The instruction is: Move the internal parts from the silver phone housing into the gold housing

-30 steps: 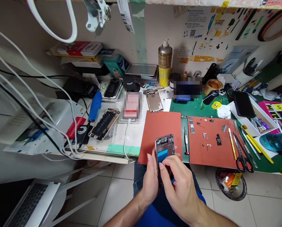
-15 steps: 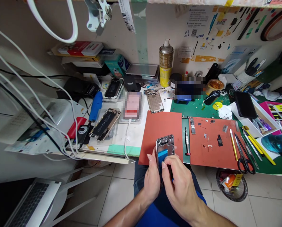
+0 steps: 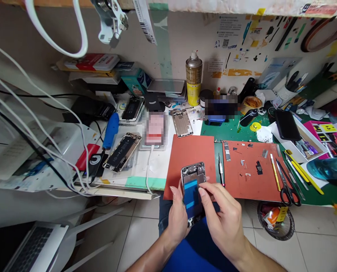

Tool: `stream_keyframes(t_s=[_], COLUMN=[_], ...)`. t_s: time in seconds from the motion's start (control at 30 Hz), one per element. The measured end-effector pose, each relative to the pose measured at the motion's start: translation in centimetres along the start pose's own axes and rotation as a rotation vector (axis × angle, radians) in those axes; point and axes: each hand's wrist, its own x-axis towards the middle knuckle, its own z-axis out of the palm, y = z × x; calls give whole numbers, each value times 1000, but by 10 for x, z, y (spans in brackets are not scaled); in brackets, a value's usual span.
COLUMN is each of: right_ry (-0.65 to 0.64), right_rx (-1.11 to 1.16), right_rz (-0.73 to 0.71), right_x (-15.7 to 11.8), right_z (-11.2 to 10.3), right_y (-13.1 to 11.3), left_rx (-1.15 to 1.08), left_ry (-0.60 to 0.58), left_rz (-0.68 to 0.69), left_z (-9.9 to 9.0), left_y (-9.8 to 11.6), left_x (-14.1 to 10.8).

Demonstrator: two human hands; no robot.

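Observation:
My left hand (image 3: 177,215) grips an opened phone housing (image 3: 193,194) by its left edge, held over my lap in front of the desk. Inside the housing lies a dark panel with blue adhesive strips (image 3: 191,184). My right hand (image 3: 223,219) rests against the housing's right side, with thumb and forefinger at the upper blue strip. Just beyond the phone lies a red work mat (image 3: 192,155).
A second red mat (image 3: 253,181) carries small phone parts and a logic board (image 3: 226,145). A screwdriver (image 3: 220,170) lies between the mats; scissors (image 3: 287,185) and tweezers sit right. Opened phones (image 3: 123,151) and a spray can (image 3: 193,78) stand behind. A waste bin (image 3: 276,219) is below the desk edge.
My right hand has slid off the phone's face toward its right edge, uncovering the dark panel and blue strips. The view has shifted slightly.

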Motion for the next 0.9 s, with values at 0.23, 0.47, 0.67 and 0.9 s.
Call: stream_keyframes(t_s=[0.23, 0.47, 0.67, 0.9], right_ry=[42, 67, 52, -1], right_rx=[-29, -30, -28, -14], right_rz=[11, -17, 9, 61], right_x=[8, 6, 10, 12], right_z=[-1, 3, 0, -2], right_y=[7, 8, 8, 8], left_rx=[100, 155, 221, 243], left_ry=[2, 3, -9, -2], left_rz=[92, 160, 181, 181], left_z=[-8, -7, -11, -22], left_y=[-8, -11, -13, -21], left_x=[1, -1, -1, 2])
